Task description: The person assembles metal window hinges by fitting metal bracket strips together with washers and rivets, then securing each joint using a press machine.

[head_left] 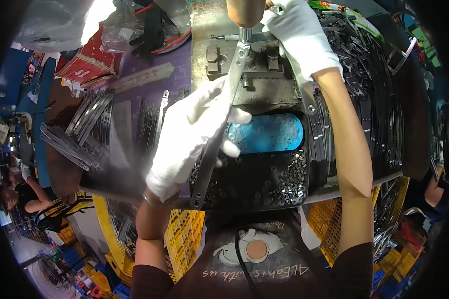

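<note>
I see the left hand (184, 132) clamped around the metal strip (213, 157), apparently steadying its far end beneath the tool tip (245, 36); the right hand's (303, 37) closure I cannot tell.

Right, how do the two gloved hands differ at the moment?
The left hand grips a long metal strip; whether the right hand holds anything, I can't tell. The left hand is closer to the person's body, while the right hand is farther out. The left hand is wholly in view; the right hand reaches the picture's top edge. Both wear white gloves.
</note>
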A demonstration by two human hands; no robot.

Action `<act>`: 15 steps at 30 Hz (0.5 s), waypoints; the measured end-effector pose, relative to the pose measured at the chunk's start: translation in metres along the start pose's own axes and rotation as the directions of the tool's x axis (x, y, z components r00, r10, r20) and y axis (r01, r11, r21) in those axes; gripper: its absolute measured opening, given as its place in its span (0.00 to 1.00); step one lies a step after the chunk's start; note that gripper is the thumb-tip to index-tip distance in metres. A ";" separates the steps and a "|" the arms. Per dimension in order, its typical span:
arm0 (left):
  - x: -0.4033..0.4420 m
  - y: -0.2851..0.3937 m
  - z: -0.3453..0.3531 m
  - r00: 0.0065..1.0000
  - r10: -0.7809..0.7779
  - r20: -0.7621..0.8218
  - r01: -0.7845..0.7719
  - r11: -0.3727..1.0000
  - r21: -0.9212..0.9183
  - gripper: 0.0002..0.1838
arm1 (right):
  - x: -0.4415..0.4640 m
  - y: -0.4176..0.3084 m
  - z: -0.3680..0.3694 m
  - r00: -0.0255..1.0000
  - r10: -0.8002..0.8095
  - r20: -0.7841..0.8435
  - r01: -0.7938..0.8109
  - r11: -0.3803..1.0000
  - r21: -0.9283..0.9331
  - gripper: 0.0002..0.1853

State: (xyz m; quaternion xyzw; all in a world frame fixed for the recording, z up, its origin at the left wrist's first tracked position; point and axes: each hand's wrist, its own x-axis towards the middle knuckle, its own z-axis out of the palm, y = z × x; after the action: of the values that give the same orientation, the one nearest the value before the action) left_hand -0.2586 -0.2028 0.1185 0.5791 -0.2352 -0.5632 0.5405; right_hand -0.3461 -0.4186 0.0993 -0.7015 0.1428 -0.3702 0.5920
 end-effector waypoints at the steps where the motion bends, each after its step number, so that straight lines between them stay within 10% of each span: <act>1: -0.004 -0.002 0.001 1.000 0.007 -0.008 -0.006 1.000 0.030 0.28 | -0.001 -0.021 0.000 0.993 0.117 0.001 -0.113 0.956 -0.270 0.04; 2: -0.009 -0.004 0.002 1.000 0.014 -0.017 -0.013 0.998 0.060 0.28 | -0.006 -0.035 0.003 0.973 0.228 -0.030 -0.210 0.829 -0.518 0.04; 3: -0.014 -0.008 0.002 1.000 0.015 -0.019 -0.014 0.998 0.060 0.28 | -0.014 -0.035 0.009 0.986 0.024 -0.162 -0.122 0.767 -0.630 0.05; 4: -0.020 -0.013 -0.001 0.997 0.031 -0.063 -0.027 0.997 0.070 0.26 | -0.019 -0.021 0.002 0.950 -0.247 -0.189 -0.075 0.408 -0.910 0.08; 5: -0.027 -0.018 -0.004 0.993 0.048 -0.108 -0.039 0.996 0.079 0.25 | -0.033 -0.022 -0.003 0.890 -0.403 -0.212 0.081 0.598 -0.797 0.07; 7: -0.043 -0.029 -0.017 0.981 0.021 -0.191 -0.013 0.999 0.042 0.22 | -0.090 -0.059 0.001 0.974 0.142 -0.174 -0.208 0.862 -0.462 0.04; 8: -0.051 -0.031 -0.021 0.970 -0.040 -0.240 0.048 0.998 0.030 0.22 | -0.124 -0.051 -0.002 0.973 0.207 0.097 -0.149 0.896 -0.419 0.06; 10: -0.066 -0.051 -0.026 0.953 -0.039 -0.301 0.000 0.992 -0.130 0.22 | -0.172 -0.050 0.004 0.768 0.387 0.510 0.179 0.634 -0.752 0.07; 15: -0.079 -0.074 -0.009 0.992 -0.066 -0.103 0.003 0.855 -0.518 0.30 | -0.215 -0.037 0.024 0.753 0.485 0.444 0.241 0.425 -0.872 0.05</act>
State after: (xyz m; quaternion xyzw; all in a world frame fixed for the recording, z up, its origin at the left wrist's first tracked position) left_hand -0.2959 -0.1073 0.0823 0.4488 -0.0328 -0.5802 0.6788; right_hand -0.4859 -0.2545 0.0581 -0.9706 0.1593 0.0769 0.1629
